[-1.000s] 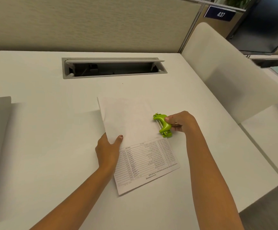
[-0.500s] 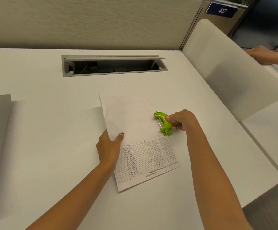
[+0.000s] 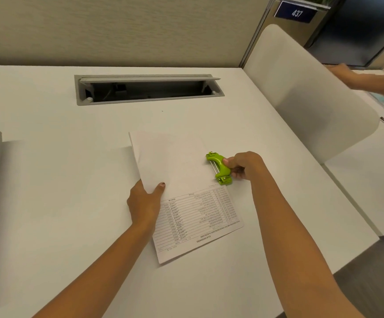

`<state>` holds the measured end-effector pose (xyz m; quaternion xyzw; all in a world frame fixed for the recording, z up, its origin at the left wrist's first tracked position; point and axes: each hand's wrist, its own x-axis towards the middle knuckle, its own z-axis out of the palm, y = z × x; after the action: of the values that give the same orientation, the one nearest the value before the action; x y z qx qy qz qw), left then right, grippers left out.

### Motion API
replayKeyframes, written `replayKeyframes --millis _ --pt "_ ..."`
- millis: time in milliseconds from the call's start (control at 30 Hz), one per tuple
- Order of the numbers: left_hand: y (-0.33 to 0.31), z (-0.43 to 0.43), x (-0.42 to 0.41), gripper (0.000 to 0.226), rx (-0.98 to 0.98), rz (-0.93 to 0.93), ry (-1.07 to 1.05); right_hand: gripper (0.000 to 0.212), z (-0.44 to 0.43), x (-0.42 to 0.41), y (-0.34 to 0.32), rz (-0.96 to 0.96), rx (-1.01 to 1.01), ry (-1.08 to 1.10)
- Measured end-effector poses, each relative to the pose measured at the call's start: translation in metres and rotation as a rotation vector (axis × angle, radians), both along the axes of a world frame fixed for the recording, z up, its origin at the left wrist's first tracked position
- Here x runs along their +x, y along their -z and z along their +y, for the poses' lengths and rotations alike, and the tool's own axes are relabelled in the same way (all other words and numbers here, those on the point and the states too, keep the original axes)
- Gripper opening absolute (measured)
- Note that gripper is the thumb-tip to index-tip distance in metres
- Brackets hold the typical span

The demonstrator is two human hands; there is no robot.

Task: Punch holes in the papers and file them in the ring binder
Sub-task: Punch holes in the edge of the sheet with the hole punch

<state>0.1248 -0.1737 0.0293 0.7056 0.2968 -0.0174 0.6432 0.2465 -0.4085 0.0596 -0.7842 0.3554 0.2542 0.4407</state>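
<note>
We find the right hand [image 3: 243,165] closed around the green punch [image 3: 218,167], which sits on the paper's [image 3: 182,180] right edge. The left hand [image 3: 144,200] pinches the left edge, thumb on top, fingers beneath.

"437" on blue sign [image 3: 296,12]

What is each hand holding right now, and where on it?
The right hand grips the green punch by its outer side, at the paper's right edge. The left hand pinches the paper at its left edge, thumb on top.
</note>
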Motion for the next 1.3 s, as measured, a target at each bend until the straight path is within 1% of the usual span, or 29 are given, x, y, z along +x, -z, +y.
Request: replayKeyframes --millis 333,433,500,567,700,833,933,1100,1200,1300 --pt "0.000 -0.001 -0.001 0.031 0.009 0.004 -0.001 0.022 -0.001 0.007 -0.001 0.074 -0.046 -0.047" --pt "-0.001 -0.001 -0.001 0.031 0.024 -0.001 0.000 0.020 -0.001 0.007 0.004 0.073 -0.063 -0.054" --pt "-0.001 -0.001 -0.002 0.031 0.026 0.000 0.001 0.020 -0.002 0.009 0.014 0.042 -0.138 -0.071" --pt "-0.001 0.000 -0.001 0.030 0.015 0.000 0.002 0.024 -0.002 0.011 0.022 0.016 -0.205 -0.098" --pt "0.000 0.000 -0.001 0.029 0.034 0.006 0.012 0.028 -0.004 0.013 0.024 0.041 -0.230 -0.153" --pt "0.002 0.000 -0.001 0.028 0.021 0.012 0.011 0.026 -0.004 0.016 0.023 0.033 -0.220 -0.147" --pt "0.003 0.000 0.000 0.027 0.019 0.009 0.009 0.025 -0.004 0.016 0.021 0.061 -0.196 -0.159" --pt "0.003 0.004 0.001 0.026 -0.022 0.029 0.005 0.019 -0.001 0.010 0.008 0.079 -0.121 -0.105" --pt "0.002 0.005 0.000 0.024 -0.051 0.030 0.006 0.012 0.000 0.005 -0.005 0.072 0.045 0.007" --pt "0.002 0.006 -0.002 0.024 -0.063 0.030 0.013 0.013 -0.002 -0.001 -0.015 0.032 0.193 0.085"
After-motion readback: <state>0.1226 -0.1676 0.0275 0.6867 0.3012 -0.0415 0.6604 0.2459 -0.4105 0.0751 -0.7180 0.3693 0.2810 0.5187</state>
